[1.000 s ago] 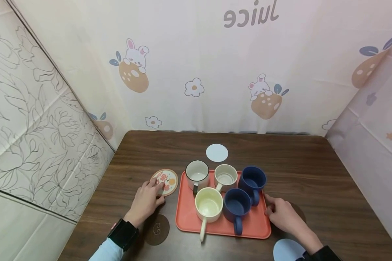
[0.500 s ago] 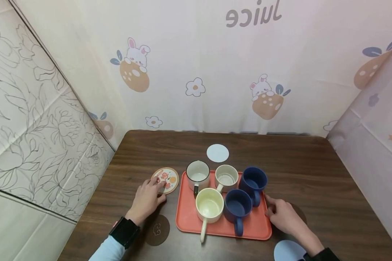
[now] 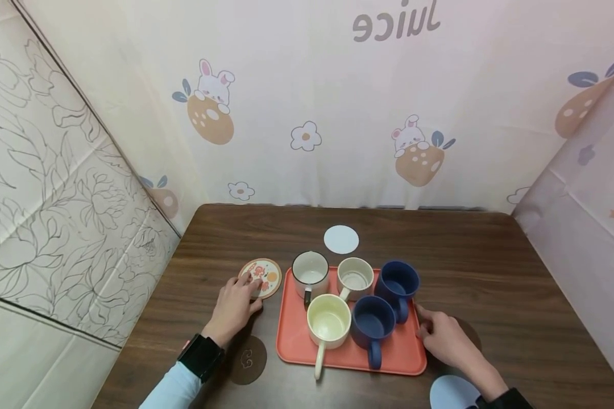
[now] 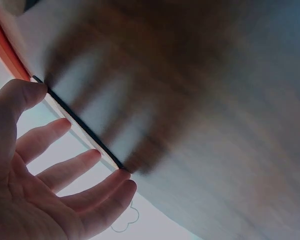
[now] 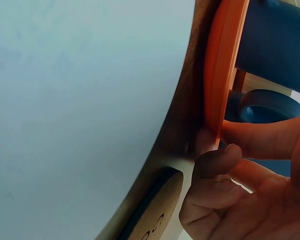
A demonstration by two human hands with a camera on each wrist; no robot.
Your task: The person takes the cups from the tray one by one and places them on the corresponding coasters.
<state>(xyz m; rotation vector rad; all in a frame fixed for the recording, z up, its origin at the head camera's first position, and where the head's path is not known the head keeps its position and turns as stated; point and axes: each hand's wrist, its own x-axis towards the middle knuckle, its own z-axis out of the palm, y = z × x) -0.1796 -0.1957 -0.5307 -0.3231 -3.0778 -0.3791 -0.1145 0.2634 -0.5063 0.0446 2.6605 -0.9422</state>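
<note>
My left hand [image 3: 233, 307] rests its fingertips on a round coaster [image 3: 271, 278] with a red and orange pattern, left of the tray. In the left wrist view the fingers [image 4: 60, 172] spread loosely over the thin coaster, whose dark edge [image 4: 87, 130] lies against the table. My right hand [image 3: 444, 336] pinches the right rim of a coral-red tray [image 3: 297, 352]; the right wrist view has fingers on both sides of that rim [image 5: 222, 75]. Standing on the tray are a white mug [image 3: 309, 267], a cream mug [image 3: 355, 274], a pale yellow-green mug [image 3: 328, 321] and two navy mugs [image 3: 398, 278].
A white round coaster [image 3: 341, 239] lies behind the tray. Brown round coasters lie at the front left [image 3: 248, 360] and partly under the right hand [image 3: 469, 332]. A pale blue coaster [image 3: 452, 393] is at the front right. Printed curtains rise behind the wooden table [image 3: 491, 267].
My left hand has slid the patterned coaster slightly away from me and a little to the right. The right hand, tray and mugs hold nearly the same positions.
</note>
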